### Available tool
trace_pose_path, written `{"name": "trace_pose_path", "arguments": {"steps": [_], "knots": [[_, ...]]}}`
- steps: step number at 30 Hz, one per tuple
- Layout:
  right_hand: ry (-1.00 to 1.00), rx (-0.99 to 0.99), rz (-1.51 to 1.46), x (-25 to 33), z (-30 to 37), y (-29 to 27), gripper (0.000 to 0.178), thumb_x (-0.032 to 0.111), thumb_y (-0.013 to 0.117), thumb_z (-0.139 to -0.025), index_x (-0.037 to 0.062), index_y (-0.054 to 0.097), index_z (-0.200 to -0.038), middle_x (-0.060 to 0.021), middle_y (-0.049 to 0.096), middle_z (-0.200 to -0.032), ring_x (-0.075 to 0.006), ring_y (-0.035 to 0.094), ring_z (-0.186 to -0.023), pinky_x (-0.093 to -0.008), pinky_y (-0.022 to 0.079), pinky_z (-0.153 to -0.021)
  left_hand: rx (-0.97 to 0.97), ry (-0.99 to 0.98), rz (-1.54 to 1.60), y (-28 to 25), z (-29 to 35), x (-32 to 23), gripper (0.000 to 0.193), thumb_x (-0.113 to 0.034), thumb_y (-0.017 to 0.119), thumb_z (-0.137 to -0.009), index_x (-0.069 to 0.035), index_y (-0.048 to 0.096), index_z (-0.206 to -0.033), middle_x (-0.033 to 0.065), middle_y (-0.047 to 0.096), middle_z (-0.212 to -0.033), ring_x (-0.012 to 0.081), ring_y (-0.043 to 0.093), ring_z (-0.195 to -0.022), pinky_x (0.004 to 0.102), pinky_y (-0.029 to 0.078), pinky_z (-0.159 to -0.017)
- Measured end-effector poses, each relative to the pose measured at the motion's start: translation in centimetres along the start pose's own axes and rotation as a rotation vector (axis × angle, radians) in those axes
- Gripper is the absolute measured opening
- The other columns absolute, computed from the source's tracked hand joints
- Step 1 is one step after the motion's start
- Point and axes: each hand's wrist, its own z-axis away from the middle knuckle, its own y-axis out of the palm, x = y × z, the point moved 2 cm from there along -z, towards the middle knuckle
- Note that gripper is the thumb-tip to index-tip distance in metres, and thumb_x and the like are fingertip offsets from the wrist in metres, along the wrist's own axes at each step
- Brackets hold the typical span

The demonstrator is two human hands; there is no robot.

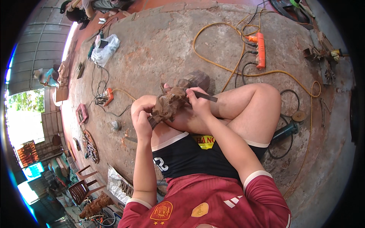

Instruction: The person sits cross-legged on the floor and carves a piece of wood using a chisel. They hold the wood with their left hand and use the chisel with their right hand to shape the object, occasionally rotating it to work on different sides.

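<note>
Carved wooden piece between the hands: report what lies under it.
Under the carved wooden piece, a bare leg shows along its lower edge. What lies directly below is covered by the piece itself, so whether it rests on that leg or something else cannot be seen.

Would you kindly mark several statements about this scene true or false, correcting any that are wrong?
1. The right hand holds a flat, dark, bar-shaped tool. True.
2. The left hand is empty. False: it grips the brown, carved wooden piece.
3. The long orange plastic power strip lies left of the translucent white plastic bag. False: it lies to the right.
4. A dark-green cylindrical power tool lies right of the person's bent legs. True.
</note>
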Motion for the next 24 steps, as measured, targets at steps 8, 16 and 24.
{"name": "trace_pose_path", "arguments": {"steps": [8, 16, 24], "knots": [[0.022, -0.053, -0.067, -1.4, -1.0, -0.6, 0.022, 0.026, 0.068, -0.094, 0.0033, 0.069, -0.091, -0.001, 0.063, -0.072, -0.008, 0.057, -0.062, -0.0245, 0.045, -0.055, -0.01, 0.005, 0.001, 0.1, -0.1, -0.1, 0.041, -0.011, 0.039, -0.076, 0.012, 0.068, -0.093, 0.015, 0.068, -0.09, 0.0199, 0.058, -0.086, 0.0289, 0.044, -0.083], [-0.064, -0.071, -0.046, -1.9, -1.0, -0.4, 0.024, 0.027, 0.069, -0.094, 0.0029, 0.066, -0.093, 0.0003, 0.059, -0.071, -0.0044, 0.049, -0.056, -0.0219, 0.04, -0.049, 0.01, 0.024, 0.043, -0.1, -0.3, 0.5, 0.038, -0.008, 0.04, -0.078, 0.01, 0.068, -0.095, 0.0129, 0.069, -0.089, 0.0185, 0.061, -0.085, 0.0286, 0.047, -0.081], [-0.031, -0.006, 0.004, -0.6, -0.5, 0.1, 0.025, 0.026, 0.068, -0.094, 0.0013, 0.068, -0.091, -0.0012, 0.062, -0.073, -0.0079, 0.057, -0.065, -0.0245, 0.049, -0.056, -0.014, 0.004, 0.019, 0.0, -0.1, 0.3, 0.041, -0.011, 0.039, -0.076, 0.012, 0.068, -0.093, 0.0148, 0.068, -0.09, 0.0205, 0.058, -0.086, 0.0294, 0.045, -0.084]]}}
